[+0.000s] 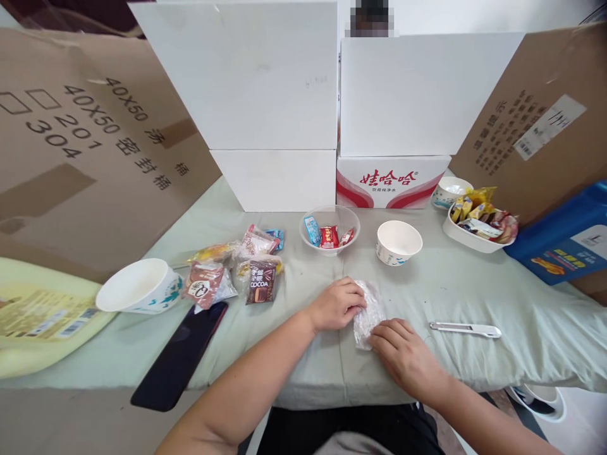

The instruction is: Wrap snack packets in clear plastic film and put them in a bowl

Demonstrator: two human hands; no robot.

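Note:
A crinkled, see-through plastic packet [368, 313], perhaps bubble wrap, lies on the cloth in front of me. With curled fingers my left hand [337, 304] grips its upper left edge. My right hand [408, 357] has its fingers closed on the lower right edge. What the packet contains, if anything, I cannot make out. Just beyond it stands a white paper bowl [399, 243], and a clear plastic bowl [329, 230] with a few small wrapped snacks sits farther left. A white utility knife [465, 329] rests to the right of my right hand.
Left lie several snack packets [260, 281], a phone [180, 357], a tilted paper bowl [137, 287] and a yellow jug [47, 319]. Right are a snack-filled tray [478, 239], another paper bowl [448, 193] and a blue bottle [564, 234]. White boxes [272, 180] and brown cartons [85, 158] wall the table.

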